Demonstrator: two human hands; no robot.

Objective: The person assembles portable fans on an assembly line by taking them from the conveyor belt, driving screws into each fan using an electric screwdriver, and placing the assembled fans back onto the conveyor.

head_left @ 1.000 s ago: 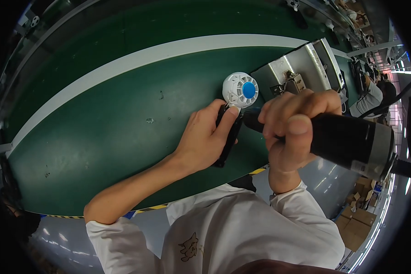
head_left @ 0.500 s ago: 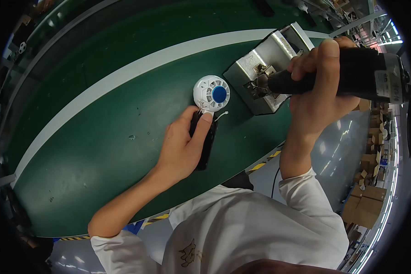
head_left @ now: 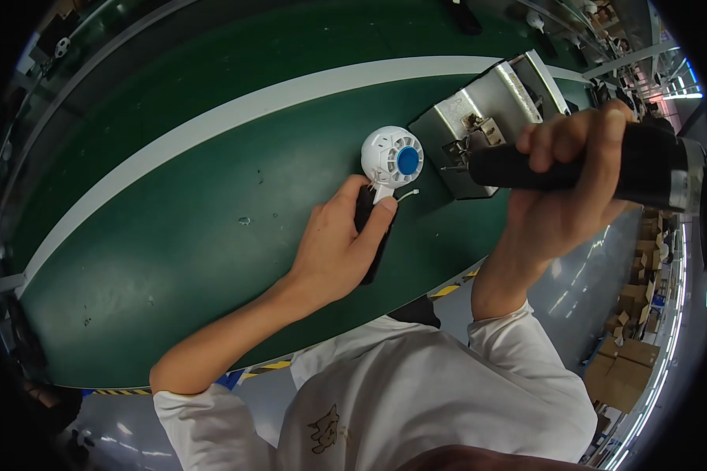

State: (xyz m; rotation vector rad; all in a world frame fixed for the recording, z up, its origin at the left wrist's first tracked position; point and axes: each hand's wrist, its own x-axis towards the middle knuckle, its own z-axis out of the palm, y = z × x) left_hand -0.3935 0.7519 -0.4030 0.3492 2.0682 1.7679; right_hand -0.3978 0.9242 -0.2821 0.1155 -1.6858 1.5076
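My left hand (head_left: 334,239) is closed round the black handle (head_left: 375,263) of a small fan with a round white head (head_left: 393,156) and a blue centre, over the green table. A short white wire with a plug (head_left: 410,194) sticks out beside its neck. My right hand (head_left: 569,173) grips a black electric screwdriver (head_left: 644,166), its thin bit pointing left, apart from the fan. Just behind the screwdriver's tip stands a metal box (head_left: 467,110) with a small metal mechanism (head_left: 479,133) on its face.
The green table (head_left: 173,259) has a white strip (head_left: 251,100) along its far side and black-and-yellow tape at its near edge. Cardboard boxes (head_left: 622,373) stand on the floor at the right. Dark objects lie on the surface beyond the strip.
From the first frame, the screwdriver has moved away from the fan's neck, up and right towards the metal box, then slightly back down. The white wire now shows. My left hand keeps its hold.
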